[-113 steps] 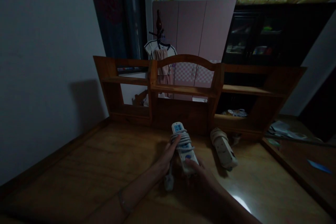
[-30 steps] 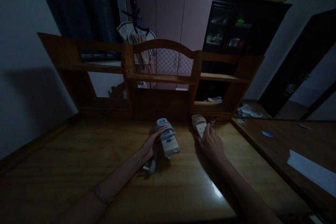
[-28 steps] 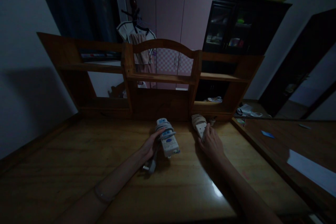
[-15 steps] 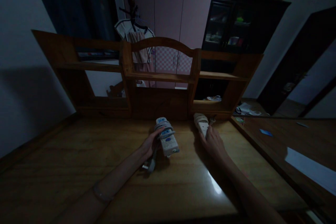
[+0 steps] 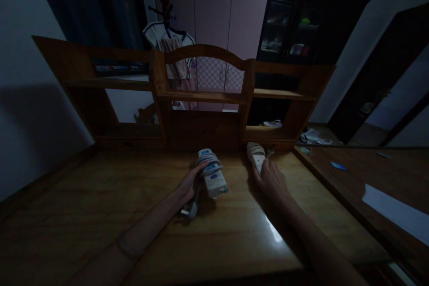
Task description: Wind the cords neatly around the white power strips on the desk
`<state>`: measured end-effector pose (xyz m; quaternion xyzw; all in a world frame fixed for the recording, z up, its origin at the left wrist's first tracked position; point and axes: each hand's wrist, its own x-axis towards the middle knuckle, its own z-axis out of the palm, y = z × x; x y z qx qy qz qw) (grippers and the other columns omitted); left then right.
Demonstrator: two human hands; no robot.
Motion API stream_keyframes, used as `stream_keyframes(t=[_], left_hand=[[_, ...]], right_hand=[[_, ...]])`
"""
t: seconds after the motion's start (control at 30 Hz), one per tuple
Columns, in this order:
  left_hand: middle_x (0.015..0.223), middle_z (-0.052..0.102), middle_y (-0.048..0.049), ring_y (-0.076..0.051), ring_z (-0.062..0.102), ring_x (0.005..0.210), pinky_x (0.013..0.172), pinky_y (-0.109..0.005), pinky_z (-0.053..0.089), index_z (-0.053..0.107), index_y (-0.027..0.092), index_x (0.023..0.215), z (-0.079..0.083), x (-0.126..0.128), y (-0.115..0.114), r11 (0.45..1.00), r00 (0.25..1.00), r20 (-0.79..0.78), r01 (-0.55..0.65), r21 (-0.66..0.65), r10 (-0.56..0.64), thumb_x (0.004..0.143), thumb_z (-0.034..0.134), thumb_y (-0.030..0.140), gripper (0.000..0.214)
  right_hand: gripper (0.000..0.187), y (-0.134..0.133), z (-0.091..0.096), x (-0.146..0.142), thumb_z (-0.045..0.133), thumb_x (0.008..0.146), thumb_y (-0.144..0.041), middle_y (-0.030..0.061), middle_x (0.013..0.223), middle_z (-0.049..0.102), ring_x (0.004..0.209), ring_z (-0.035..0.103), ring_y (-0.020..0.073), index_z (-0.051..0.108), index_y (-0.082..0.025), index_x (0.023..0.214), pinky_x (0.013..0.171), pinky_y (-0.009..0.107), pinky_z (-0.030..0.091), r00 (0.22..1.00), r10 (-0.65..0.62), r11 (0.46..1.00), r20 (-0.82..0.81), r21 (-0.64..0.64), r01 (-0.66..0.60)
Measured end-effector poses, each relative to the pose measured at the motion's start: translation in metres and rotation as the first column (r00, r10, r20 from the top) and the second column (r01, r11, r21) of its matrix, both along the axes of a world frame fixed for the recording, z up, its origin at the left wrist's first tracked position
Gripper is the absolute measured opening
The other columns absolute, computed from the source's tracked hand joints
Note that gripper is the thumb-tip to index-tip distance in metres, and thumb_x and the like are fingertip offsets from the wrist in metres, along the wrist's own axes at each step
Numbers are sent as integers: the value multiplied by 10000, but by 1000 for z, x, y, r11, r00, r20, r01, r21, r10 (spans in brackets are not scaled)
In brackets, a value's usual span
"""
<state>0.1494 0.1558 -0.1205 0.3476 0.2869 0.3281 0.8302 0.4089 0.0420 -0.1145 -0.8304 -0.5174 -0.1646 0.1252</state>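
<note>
My left hand (image 5: 191,184) is closed around a power strip with blue labels (image 5: 215,182), its grey cord wound about the upper half. The plug (image 5: 191,210) of that cord dangles below my fingers. To the right, my right hand (image 5: 272,179) grips a second, white power strip (image 5: 258,161) with a pale cord coiled around its far end. Sockets show on its upper face. Both strips are over the glossy wooden desktop (image 5: 161,246); whether they touch it I cannot tell.
A wooden shelf unit (image 5: 201,97) runs along the desk's back edge. At the right, a lower brown surface (image 5: 355,183) carries a white sheet (image 5: 395,212) and a blue card (image 5: 338,166). A wall (image 5: 33,134) borders the left side.
Both hands keep their hold on the two power strips, with hardly any movement. The whole view has shifted very slightly.
</note>
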Motion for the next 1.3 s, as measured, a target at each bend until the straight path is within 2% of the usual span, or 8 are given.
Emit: stream_keyframes(t=[0.33,0.63,0.8,1.0,1.3], left_hand=[[1219,626,-131,-287,594,1117,954,-394,487,616,128,1165,-3,0,4,1000,1000,-13,10,-14,-10,756,703,393,495],[1187,645,-117,-283,599,1109,942,-399,493,629,140,1146,-3,0,3,1000,1000,-13,21,-21,-22,771,683,405,462],[1175,653,-114,-264,632,1049,934,-383,496,625,140,1158,0,0,1,1000,1000,-7,6,-23,-6,767,692,388,468],[1185,648,-123,-272,614,1087,931,-376,501,631,131,1142,1,0,0,999,1000,-1,19,-42,-19,764,693,391,464],[1172,655,-116,-276,616,1083,924,-389,507,626,144,1156,-2,0,2,1000,1000,-6,0,-9,0,767,690,392,466]], right_hand=[[661,4,-3,-1,318,930,-516,251,1124,579,1020,569,315,358,5,1335,790,364,441,999,-34,997,-25,-73,32],[633,5,-2,9,268,936,-549,227,1088,610,1001,588,307,411,-28,1267,817,353,423,998,-8,996,-69,-91,1],[640,4,-1,10,277,931,-559,224,1071,616,973,598,306,402,-26,1262,807,356,421,997,-16,994,-79,-106,8],[610,4,1,6,268,935,-553,222,1092,603,996,590,303,423,-42,1230,810,353,419,997,-12,994,-79,-108,3],[545,4,2,7,270,935,-554,193,1046,621,935,617,300,471,-83,1124,741,340,429,997,-31,992,-76,-123,21]])
